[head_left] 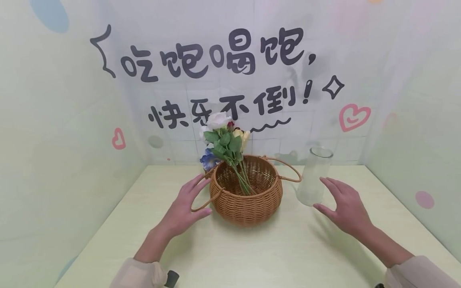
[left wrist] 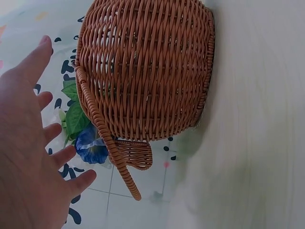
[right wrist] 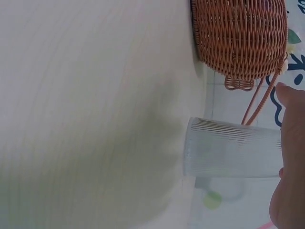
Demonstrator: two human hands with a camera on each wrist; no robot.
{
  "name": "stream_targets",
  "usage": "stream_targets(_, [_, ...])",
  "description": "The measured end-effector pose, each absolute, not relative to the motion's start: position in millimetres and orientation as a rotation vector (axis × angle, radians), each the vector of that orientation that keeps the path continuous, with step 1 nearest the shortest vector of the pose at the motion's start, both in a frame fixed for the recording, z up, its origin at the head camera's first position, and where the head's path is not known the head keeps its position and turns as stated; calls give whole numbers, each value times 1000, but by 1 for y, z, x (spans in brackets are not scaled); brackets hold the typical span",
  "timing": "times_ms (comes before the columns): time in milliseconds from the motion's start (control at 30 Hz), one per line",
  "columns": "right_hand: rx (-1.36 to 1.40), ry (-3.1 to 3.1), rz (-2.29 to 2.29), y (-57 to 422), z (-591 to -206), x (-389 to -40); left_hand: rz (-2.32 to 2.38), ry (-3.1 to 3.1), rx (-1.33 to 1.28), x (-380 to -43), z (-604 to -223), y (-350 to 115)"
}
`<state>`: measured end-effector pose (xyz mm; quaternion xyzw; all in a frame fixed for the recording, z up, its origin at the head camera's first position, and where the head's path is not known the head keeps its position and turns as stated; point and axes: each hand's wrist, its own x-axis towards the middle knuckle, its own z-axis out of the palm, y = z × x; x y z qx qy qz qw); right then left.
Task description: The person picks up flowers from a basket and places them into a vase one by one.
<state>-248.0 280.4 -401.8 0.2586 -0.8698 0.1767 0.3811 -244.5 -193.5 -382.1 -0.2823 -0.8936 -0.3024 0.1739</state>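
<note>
A round brown wicker basket (head_left: 248,210) stands in the middle of the table. Artificial flowers (head_left: 225,144), white, yellow, red and blue with green leaves, lean in it, their stems inside and their heads over the far left rim. My left hand (head_left: 185,210) is at the basket's left handle (left wrist: 97,117), fingers spread and thumb apart; whether it touches the handle I cannot tell. To the right of the basket stands a clear ribbed glass vase (head_left: 311,180), upright. Close by it, my right hand (head_left: 347,206) has its fingers extended and grips nothing.
The basket's right handle (head_left: 293,171) sticks out toward the vase. A pale wooden table (head_left: 245,256) carries everything. Printed cloth walls (head_left: 230,80) with dark lettering close it in at the back and both sides.
</note>
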Motion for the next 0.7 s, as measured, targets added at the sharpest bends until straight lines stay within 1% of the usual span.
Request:
stream_targets(500, [644, -2225, 502, 261, -393, -252, -917, -2507, -801, -252, -386, -177])
stream_targets(700, [665, -2180, 528, 254, -389, -259, -957, -2486, -789, -256, -390, -171])
